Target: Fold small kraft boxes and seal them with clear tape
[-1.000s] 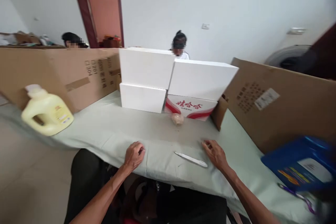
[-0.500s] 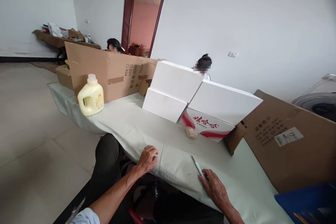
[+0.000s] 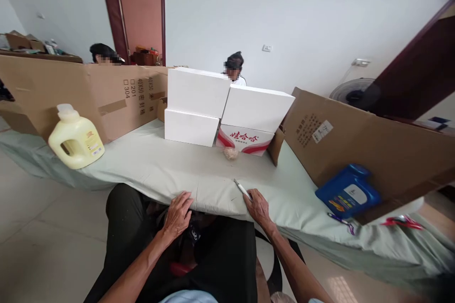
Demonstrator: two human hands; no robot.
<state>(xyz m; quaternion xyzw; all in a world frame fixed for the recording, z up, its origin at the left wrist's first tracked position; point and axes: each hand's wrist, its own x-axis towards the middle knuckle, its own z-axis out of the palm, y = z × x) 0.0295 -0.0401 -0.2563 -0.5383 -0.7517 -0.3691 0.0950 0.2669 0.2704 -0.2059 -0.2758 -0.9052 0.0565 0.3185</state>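
Observation:
My left hand [image 3: 177, 215] rests at the near edge of the table with its fingers stretched out and slightly apart, nothing in it. My right hand [image 3: 258, 206] lies on the cloth a little to the right, closed around the handle of a slim silver craft knife [image 3: 242, 190]. The knife's pointed tip faces forward and left, and part of the handle is hidden by my fingers. Beyond it, a small clear plastic bag [image 3: 231, 153] with pale contents sits in front of a white box with red print [image 3: 241, 140].
Stacked white boxes [image 3: 197, 92] stand at the middle back, flanked by cardboard sheets [image 3: 124, 99]. A pale yellow jug [image 3: 76, 139] is left; a blue bottle [image 3: 350, 191], a purple-handled tool [image 3: 340, 221] and a red-handled tool [image 3: 401, 221] lie right. Two people sit beyond the boxes.
My view has turned to the right, bringing the blue bottle and coloured tools into fuller sight. My left hand's fingers have straightened from a curl; the knife stays in my right hand.

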